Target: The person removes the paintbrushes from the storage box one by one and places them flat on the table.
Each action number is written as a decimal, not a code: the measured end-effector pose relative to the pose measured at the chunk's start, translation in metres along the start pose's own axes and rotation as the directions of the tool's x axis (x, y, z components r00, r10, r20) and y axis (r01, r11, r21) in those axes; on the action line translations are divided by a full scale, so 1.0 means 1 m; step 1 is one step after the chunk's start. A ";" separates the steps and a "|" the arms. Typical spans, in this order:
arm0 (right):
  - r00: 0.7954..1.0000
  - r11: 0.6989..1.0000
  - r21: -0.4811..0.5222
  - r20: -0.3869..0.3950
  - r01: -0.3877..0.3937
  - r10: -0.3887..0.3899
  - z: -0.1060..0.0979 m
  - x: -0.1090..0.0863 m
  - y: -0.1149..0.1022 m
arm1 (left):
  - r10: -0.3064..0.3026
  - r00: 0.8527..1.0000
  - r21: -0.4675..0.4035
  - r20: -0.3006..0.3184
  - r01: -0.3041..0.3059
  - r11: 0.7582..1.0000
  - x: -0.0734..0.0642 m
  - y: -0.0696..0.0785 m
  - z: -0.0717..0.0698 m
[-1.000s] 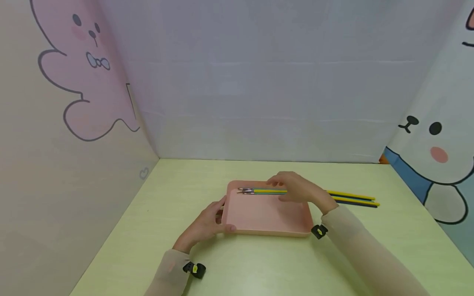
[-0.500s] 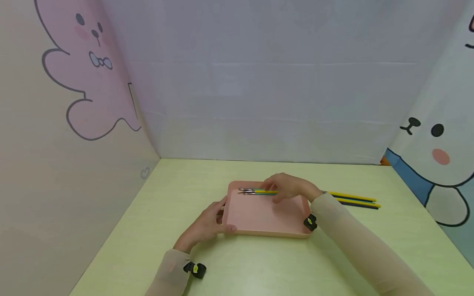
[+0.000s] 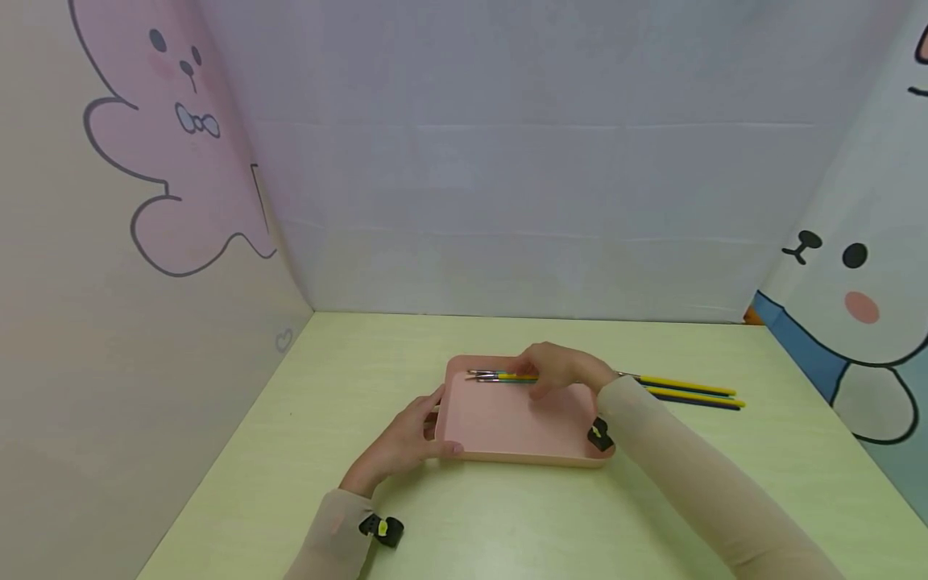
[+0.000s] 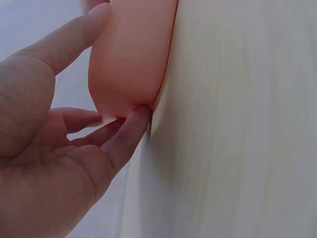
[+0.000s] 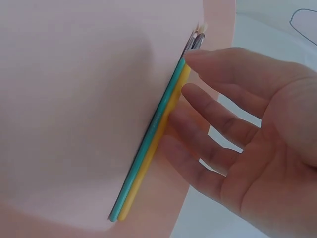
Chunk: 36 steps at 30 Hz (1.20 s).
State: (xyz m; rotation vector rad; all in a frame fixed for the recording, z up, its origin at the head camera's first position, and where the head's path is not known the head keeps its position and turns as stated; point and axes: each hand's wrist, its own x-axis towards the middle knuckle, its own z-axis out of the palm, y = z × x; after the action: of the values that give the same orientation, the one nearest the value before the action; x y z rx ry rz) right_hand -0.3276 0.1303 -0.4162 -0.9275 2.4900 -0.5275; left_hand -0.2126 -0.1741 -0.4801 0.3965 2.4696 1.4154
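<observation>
A shallow pink tray point(image 3: 500, 423) lies on the pale table. My left hand point(image 3: 399, 441) holds its near left corner; in the left wrist view the thumb lies along one wall and the fingertips meet the tray's point(image 4: 131, 54) end. Inside, along the far wall, a small bunch of paintbrushes point(image 3: 500, 376) lies with bristles toward the left. Over the bunch is my right hand point(image 3: 557, 370), covering the handles in the head view. The right wrist view shows its loosely bent fingers alongside the green and yellow handles point(image 5: 154, 134), thumb tip at the ferrule end.
More paintbrushes with yellow and dark handles point(image 3: 689, 388) lie on the table point(image 3: 507, 515) to the right of the tray, partly behind the right wrist. A white wall sheet point(image 3: 536, 201) stands at the back, with cartoon-printed panels left and right.
My right hand has moved left and slightly lower over the brushes in the tray, the forearm following. The left hand stays at the tray's corner.
</observation>
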 end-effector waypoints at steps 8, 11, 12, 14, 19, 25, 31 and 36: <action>1.000 0.998 -0.064 -0.005 -0.012 0.012 0.006 0.006 0.003 | 0.001 1.000 -0.014 0.003 -0.001 1.000 0.000 0.001 0.000; 1.000 0.997 -0.071 -0.010 -0.022 0.021 0.009 0.008 0.003 | 0.002 1.000 -0.016 0.003 -0.002 1.000 0.000 0.001 0.000; 1.000 0.997 -0.071 -0.010 -0.022 0.021 0.010 0.008 0.003 | 0.004 1.000 -0.017 0.004 -0.004 1.000 0.000 0.000 0.000; 1.000 0.997 -0.069 -0.008 -0.023 0.022 0.011 0.008 0.001 | 0.008 1.000 -0.018 0.006 -0.008 1.000 0.001 -0.001 0.000; 1.000 0.997 -0.070 0.002 -0.031 0.031 0.012 0.010 -0.003 | 0.009 1.000 -0.017 0.005 -0.009 1.000 0.001 -0.001 0.001; 1.000 0.995 -0.099 0.010 -0.028 0.029 0.011 0.010 -0.004 | 0.022 1.000 -0.033 -0.001 -0.022 0.999 0.000 -0.001 0.001; 1.000 0.991 -0.133 0.011 -0.011 0.013 0.010 0.009 -0.005 | 0.026 1.000 -0.039 -0.003 -0.026 0.999 0.000 0.001 0.000; 1.000 0.991 -0.128 -0.001 -0.031 0.031 0.010 0.006 -0.006 | 0.028 1.000 -0.034 -0.003 -0.028 0.999 0.000 0.002 0.000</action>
State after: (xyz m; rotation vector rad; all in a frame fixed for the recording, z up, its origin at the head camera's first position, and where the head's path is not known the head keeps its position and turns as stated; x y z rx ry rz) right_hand -0.3235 0.1199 -0.4234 -0.9346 2.5577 -0.3598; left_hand -0.2119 -0.1731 -0.4786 0.4236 2.4473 1.4680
